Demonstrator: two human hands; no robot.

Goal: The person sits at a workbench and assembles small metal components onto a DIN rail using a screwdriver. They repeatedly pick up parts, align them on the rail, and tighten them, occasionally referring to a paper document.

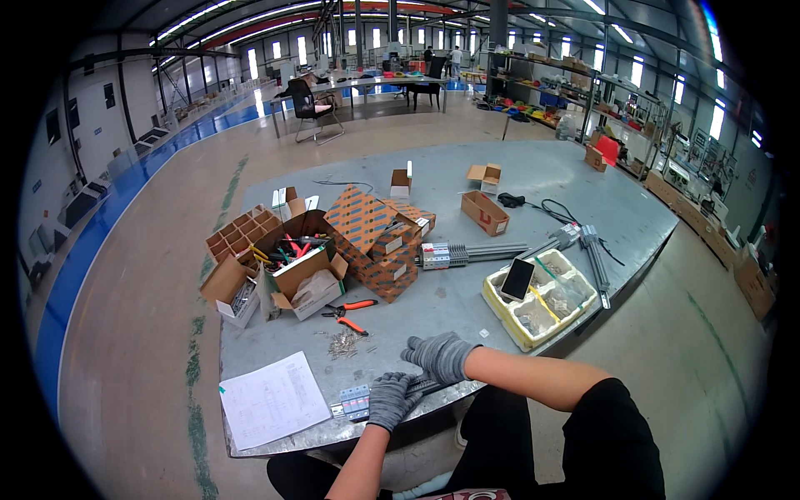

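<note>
Left head-worn fisheye camera looking down and forward from head height, grey table (pixel 442 312) filling the middle at close range, left hand (pixel 392 402) and right hand (pixel 442 357) showing near below, workshop floor (pixel 133 333) curving away toward a dark rim.

Grey-gloved left hand (pixel 392 402) and grey-gloved right hand (pixel 442 357) kinda bunched up by the grey metal table (pixel 417 321)'s near edge, blue-and-white blocky module (pixel 354 402) just left.
</note>
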